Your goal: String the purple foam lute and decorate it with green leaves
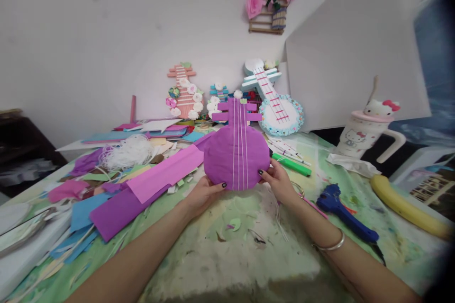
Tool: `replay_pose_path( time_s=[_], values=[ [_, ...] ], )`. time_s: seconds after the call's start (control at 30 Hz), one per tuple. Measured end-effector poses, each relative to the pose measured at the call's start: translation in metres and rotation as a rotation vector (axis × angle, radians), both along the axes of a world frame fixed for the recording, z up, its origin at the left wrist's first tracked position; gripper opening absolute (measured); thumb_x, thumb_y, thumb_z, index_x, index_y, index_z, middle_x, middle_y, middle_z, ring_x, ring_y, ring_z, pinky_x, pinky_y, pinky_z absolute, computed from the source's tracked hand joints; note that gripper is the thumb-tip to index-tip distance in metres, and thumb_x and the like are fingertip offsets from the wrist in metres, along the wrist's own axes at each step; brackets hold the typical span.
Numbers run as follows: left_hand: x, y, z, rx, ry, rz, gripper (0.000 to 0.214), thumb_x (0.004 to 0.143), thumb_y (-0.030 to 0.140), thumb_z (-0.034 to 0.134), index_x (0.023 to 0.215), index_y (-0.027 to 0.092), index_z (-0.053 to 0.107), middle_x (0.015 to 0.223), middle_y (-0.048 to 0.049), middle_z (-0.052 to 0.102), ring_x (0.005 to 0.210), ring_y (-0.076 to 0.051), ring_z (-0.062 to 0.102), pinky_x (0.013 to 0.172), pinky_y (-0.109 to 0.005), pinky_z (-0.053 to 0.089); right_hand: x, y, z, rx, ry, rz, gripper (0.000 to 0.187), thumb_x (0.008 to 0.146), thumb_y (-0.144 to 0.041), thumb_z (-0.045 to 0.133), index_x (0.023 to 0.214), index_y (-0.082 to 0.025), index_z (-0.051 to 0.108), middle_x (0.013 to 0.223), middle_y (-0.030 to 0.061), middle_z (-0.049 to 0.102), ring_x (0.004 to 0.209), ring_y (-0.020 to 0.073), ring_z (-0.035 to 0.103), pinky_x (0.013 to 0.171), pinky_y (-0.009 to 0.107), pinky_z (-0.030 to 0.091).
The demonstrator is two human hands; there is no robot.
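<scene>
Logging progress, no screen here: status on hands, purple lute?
Left hand, right hand holding purple lute by lower edge. Neck up, white strings down front. Blue tool beside right forearm.

Brand motif, one item; no legible lettering or numbers.
Tumbler (368,133), white, handled: printed Hello Kitty figure (354,139) on the side wall; moulded Hello Kitty head (380,108) with red bow above the pink lid (369,117). Any small print there unreadable.

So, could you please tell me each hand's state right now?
Left hand: holding the purple instrument at its lower left.
Right hand: holding it too, at its lower right.
</scene>
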State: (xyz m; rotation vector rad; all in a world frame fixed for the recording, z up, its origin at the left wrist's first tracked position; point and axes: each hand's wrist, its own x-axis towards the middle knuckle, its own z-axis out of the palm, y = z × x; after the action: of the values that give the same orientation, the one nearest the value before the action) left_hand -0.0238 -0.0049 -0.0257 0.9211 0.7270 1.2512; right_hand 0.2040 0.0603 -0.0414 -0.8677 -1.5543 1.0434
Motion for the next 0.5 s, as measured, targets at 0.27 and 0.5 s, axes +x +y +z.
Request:
replay_pose_path(
  time_s=[0.27, 0.5],
  values=[
    [0.0000, 0.0008, 0.0007, -0.002, -0.026, 0.042, 0.052, 0.058, 0.009, 0.081, 0.106, 0.010, 0.061, 0.115, -0.0169, 0.065, 0.105, -0.028, 0.062, 0.099, -0.045, 0.042, 0.0025, 0.0022, -0.0005, 0.040, -0.034, 0.009, 0.029, 0.076, -0.029, 0.057, 0.102, -0.020, 0.047, 0.071, -0.0013, 0.062, 0.061, 0.0166, 0.063, 0.059, 0.033, 0.053],
    [0.0007, -0.0008, 0.0013, 0.010, -0.050, 0.057, 0.049, 0.060, 0.010, 0.080, 0.106, 0.012, 0.062, 0.113, -0.0142, 0.067, 0.101, -0.026, 0.063, 0.098, -0.045, 0.042, 0.0018, 0.0014, 0.0005, 0.009, -0.024, 0.004, 0.034, 0.074, -0.030, 0.059, 0.104, -0.019, 0.048, 0.072, -0.0003, 0.064, 0.060, 0.0162, 0.062, 0.060, 0.033, 0.052]
  ],
)
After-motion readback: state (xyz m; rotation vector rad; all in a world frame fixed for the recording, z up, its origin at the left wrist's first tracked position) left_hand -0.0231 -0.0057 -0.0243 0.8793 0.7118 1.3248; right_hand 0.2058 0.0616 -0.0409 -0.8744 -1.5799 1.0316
